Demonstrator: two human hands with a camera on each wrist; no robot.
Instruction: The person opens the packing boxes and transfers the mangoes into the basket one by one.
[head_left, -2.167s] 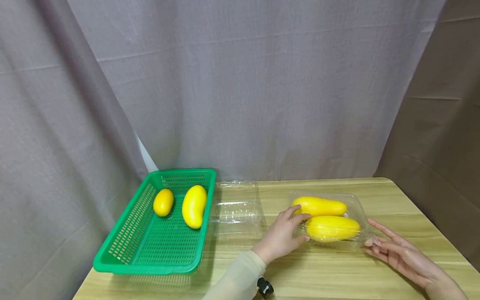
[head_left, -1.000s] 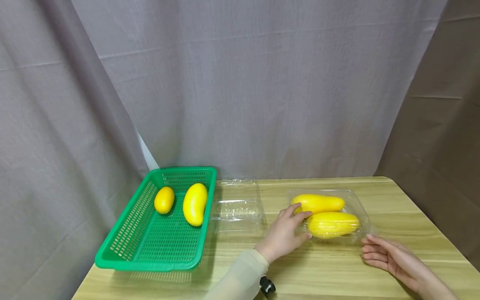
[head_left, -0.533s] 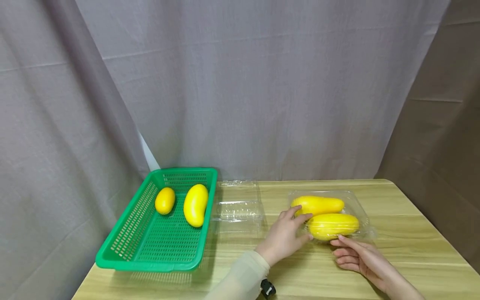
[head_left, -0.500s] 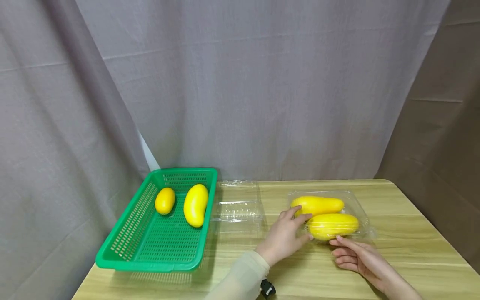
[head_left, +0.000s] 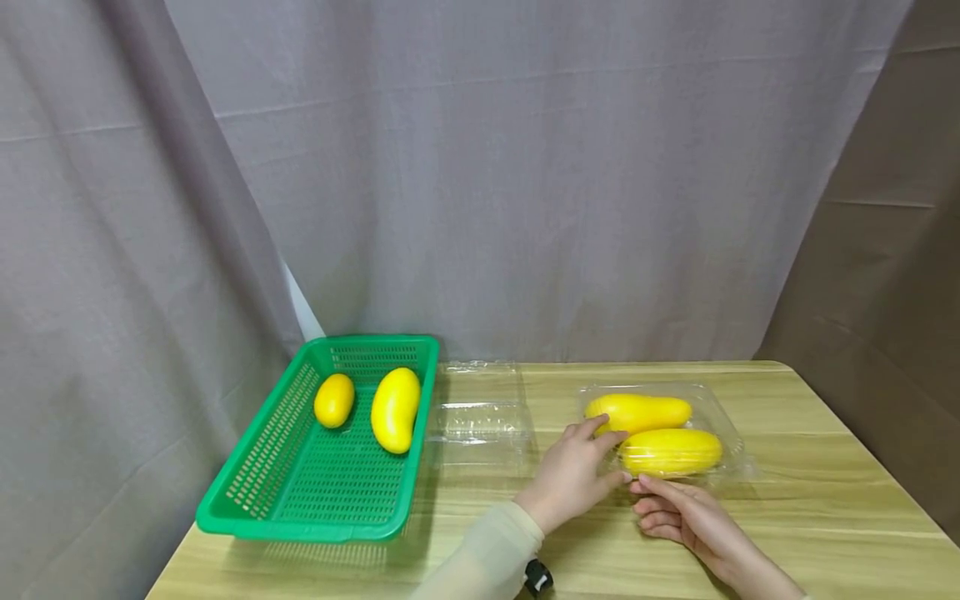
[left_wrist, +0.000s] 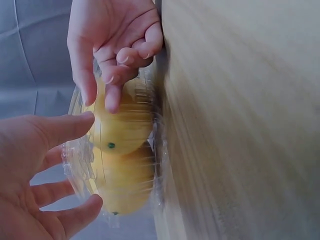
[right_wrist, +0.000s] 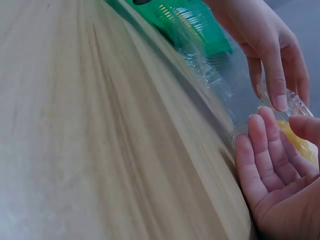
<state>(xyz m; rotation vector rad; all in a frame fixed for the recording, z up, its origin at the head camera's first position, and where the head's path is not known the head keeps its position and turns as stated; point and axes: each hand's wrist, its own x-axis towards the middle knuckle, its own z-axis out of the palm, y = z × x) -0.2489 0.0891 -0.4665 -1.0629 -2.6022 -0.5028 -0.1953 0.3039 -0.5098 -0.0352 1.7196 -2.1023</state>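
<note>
A clear plastic clamshell box (head_left: 716, 414) lies on the table at right, with its lid over two long yellow fruits. The far fruit (head_left: 637, 412) narrows to the right; the near fruit (head_left: 671, 452) is a plump oval. Small green spots mark their ends in the left wrist view. My left hand (head_left: 573, 475) holds the box's left end, thumb at the near corner and fingers over the lid. My right hand (head_left: 693, 521) is palm up at the front rim, its fingers loosely extended and its thumb and forefinger tips near the left thumb.
A green perforated basket (head_left: 300, 531) stands at left, holding a small orange-yellow fruit (head_left: 334, 401) and a bigger curved yellow fruit (head_left: 396, 410). Beside it, another clear plastic box (head_left: 480, 421) lies unfolded. Grey curtains (head_left: 525, 183) hang behind the wooden table (head_left: 810, 500).
My right hand has left the box's front right corner and slid left along the front rim to near my left hand. My left hand and the box stay in place.
</note>
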